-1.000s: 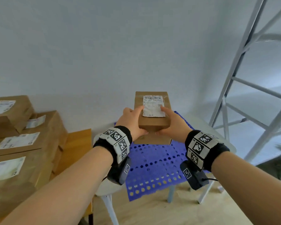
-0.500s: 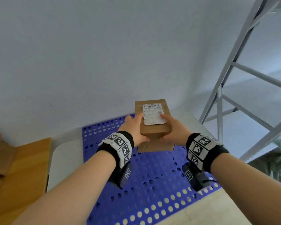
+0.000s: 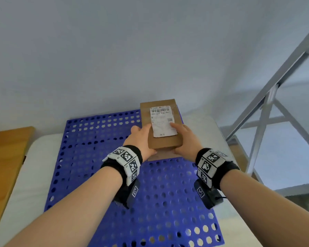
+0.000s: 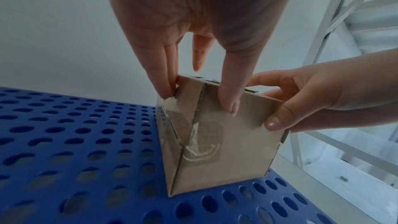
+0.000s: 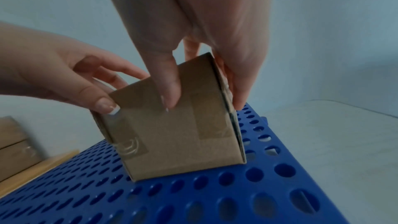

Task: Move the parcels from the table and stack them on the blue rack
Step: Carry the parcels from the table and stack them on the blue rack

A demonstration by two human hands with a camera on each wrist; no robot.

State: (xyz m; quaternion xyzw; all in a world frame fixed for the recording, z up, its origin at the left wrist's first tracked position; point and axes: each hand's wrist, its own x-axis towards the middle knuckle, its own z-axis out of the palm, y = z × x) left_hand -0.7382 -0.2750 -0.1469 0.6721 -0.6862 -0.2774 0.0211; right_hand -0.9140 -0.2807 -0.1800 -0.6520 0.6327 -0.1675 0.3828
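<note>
A small brown cardboard parcel [image 3: 165, 142] with a white label stands on the far right part of the blue perforated rack [image 3: 96, 157]. My left hand [image 3: 141, 138] grips its left side and my right hand [image 3: 187, 139] its right side, thumbs on the near end. In the left wrist view the parcel [image 4: 226, 142] rests with its bottom edge on the rack [image 4: 75, 142]. The right wrist view shows the same parcel [image 5: 178, 139] sitting on the rack [image 5: 215, 202], pinched between my fingers and thumbs.
The rack lies on a white table [image 3: 34, 157]. A wooden table [image 3: 5, 157] stands to the left, with more brown parcels [image 5: 13, 140] on it. A grey metal frame [image 3: 268, 107] rises at the right. A wall is close behind.
Both hands carried the parcel forward and down from above the rack's near edge onto its far right part. My view swung right, so the parcels on the wooden table left the head view.
</note>
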